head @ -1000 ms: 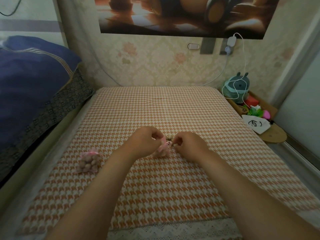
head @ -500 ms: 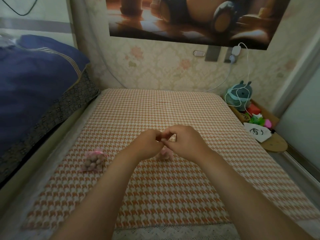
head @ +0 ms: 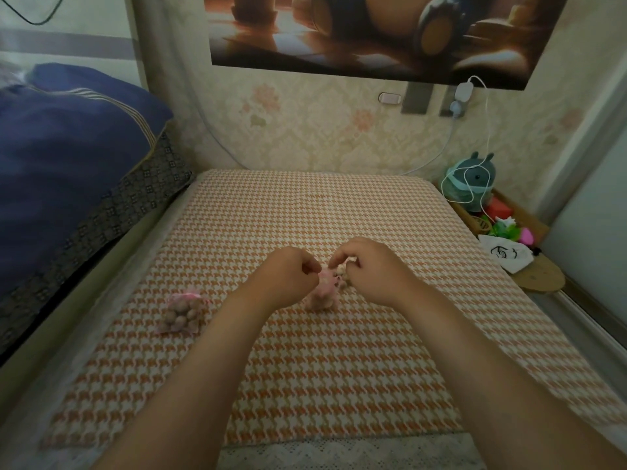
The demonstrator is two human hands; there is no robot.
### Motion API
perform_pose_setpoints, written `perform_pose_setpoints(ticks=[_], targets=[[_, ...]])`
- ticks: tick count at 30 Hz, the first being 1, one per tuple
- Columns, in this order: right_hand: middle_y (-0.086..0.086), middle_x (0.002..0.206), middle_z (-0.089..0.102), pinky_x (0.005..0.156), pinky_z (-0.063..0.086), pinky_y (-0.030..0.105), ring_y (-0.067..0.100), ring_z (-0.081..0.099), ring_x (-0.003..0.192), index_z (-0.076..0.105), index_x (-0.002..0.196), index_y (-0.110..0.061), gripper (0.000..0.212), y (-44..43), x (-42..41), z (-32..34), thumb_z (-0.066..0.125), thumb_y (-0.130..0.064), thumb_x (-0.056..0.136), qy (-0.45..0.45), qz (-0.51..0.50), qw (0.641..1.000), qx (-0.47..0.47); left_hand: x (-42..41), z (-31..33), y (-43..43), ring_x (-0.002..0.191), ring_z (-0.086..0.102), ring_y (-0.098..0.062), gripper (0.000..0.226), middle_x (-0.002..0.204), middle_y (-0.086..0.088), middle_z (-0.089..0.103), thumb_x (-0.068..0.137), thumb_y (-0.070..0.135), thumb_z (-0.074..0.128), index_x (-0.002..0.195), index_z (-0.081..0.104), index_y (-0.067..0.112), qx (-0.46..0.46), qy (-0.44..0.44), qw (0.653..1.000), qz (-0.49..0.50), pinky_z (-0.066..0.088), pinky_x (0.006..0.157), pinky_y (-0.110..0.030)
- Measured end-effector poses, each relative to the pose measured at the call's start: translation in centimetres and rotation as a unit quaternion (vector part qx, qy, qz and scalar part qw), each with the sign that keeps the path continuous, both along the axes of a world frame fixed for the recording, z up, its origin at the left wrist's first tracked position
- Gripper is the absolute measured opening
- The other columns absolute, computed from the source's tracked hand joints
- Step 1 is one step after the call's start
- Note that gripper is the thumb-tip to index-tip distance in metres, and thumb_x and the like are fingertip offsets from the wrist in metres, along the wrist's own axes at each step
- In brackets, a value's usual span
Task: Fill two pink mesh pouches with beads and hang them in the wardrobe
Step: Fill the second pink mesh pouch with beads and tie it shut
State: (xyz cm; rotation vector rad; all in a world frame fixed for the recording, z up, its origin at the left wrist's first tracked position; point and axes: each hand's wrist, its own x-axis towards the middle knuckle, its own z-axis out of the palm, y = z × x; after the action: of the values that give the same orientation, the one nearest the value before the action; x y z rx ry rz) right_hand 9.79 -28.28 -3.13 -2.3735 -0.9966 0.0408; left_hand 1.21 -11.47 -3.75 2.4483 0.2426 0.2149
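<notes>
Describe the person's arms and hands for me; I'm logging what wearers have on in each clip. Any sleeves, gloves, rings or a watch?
Both forearms are bare up to the bottom edge of the picture, with no sleeve or cuff showing. The left hand and right hand wear no gloves. No watch, bracelet or ring is visible on the wrists or on the fingers that show, though the fingertips are curled away from the camera.

I'm over an orange-white houndstooth cloth [head: 305, 385]. Navy quilt [head: 68, 157] piled to my left. Dark poster [head: 373, 32] on wall ahead w/ white charger [head: 463, 91] below it. Green plush toy [head: 472, 179] & drawstring bag w/ face sketch [head: 506, 255] at right.
</notes>
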Motion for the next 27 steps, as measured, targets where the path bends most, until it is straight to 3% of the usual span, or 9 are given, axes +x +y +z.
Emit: perform_pose_setpoints(ticks=[3,7,10,13,17,19,23,27], targets=[[-0.01,0.12,0.065,0.091,0.054,0.037,0.01,0.062,0.106,0.071,0.106,-0.03,0.03,-0.6,0.9,-0.8,0.052,-0.01,0.096,-0.017,-0.043,0.999,0.012,-0.1,0.1,0.1,0.092,0.063,-0.008,0.023,0.103,0.007,0.07,0.09,0.018,0.06,0.108,0.074,0.02,0.012,0.0,1.0,0.009,0.05,0.075,-0.02],[-0.005,0.133,0.062,0.092,0.052,0.038,0.018,0.061,0.115,0.062,0.13,-0.027,0.031,-1.0,2.0,-3.3,0.057,-0.028,0.099,-0.019,-0.074,0.99,-0.119,0.0,0.1,0.1,0.084,0.06,-0.001,0.016,0.1,0.01,0.069,0.09,0.02,0.061,0.098,0.074,0.025,0.017,-0.006,1.0,0.001,0.045,0.066,-0.014],[-0.006,0.124,0.067,0.084,0.053,0.035,0.018,0.064,0.106,0.067,0.12,-0.031,0.023,-0.9,2.3,-4.4,0.059,-0.031,0.098,-0.014,-0.087,0.987,-0.134,0.0,0.0,0.1,0.078,0.06,0.0,0.015,0.103,0.012,0.069,0.09,0.02,0.062,0.093,0.074,0.027,0.007,-0.007,1.0,-0.005,0.045,0.064,-0.016],[-0.01,0.112,0.07,0.081,0.055,0.035,0.016,0.065,0.097,0.069,0.106,-0.034,0.012,-0.8,2.6,-4.9,0.065,-0.031,0.095,-0.019,-0.093,0.988,-0.123,0.0,0.0,0.0,0.077,0.066,-0.009,0.014,0.108,0.013,0.068,0.09,0.022,0.062,0.094,0.074,0.027,0.003,-0.006,1.0,-0.006,0.052,0.066,-0.023],[-0.012,0.103,0.069,0.077,0.056,0.034,0.014,0.065,0.092,0.066,0.094,-0.037,0.007,-0.8,2.9,-5.2,0.066,-0.03,0.094,-0.019,-0.097,0.988,-0.115,0.0,-0.1,0.2,0.083,0.062,0.001,0.017,0.111,0.013,0.067,0.091,0.02,0.062,0.101,0.074,0.026,-0.007,0.004,1.0,-0.014,0.048,0.068,-0.015],[-0.011,0.102,0.07,0.077,0.055,0.034,0.013,0.064,0.092,0.068,0.097,-0.034,0.005,-0.7,2.9,-4.7,0.065,-0.031,0.095,-0.006,-0.099,0.992,-0.084,0.1,-0.1,0.3,0.086,0.062,0.002,0.02,0.11,0.013,0.066,0.091,0.019,0.062,0.105,0.074,0.026,-0.016,0.009,1.0,-0.012,0.048,0.069,-0.014],[-0.014,0.099,0.07,0.083,0.054,0.027,0.004,0.065,0.094,0.072,0.101,-0.028,0.01,-0.1,2.2,-2.4,0.069,-0.027,0.092,0.024,-0.082,0.994,0.07,0.1,-0.1,0.3,0.091,0.059,-0.001,0.025,0.11,0.013,0.067,0.091,0.017,0.061,0.111,0.072,0.024,-0.016,0.013,1.0,-0.011,0.043,0.075,-0.015],[-0.019,0.092,0.071,0.073,0.049,0.017,-0.012,0.061,0.075,0.074,0.093,-0.031,0.007,0.8,0.4,-0.1,0.075,-0.027,0.088,0.022,-0.031,0.991,0.128,0.1,-0.2,0.2,0.089,0.059,-0.003,0.026,0.11,0.012,0.067,0.092,0.018,0.059,0.115,0.071,0.023,-0.012,0.016,1.0,-0.011,0.042,0.074,-0.015]])
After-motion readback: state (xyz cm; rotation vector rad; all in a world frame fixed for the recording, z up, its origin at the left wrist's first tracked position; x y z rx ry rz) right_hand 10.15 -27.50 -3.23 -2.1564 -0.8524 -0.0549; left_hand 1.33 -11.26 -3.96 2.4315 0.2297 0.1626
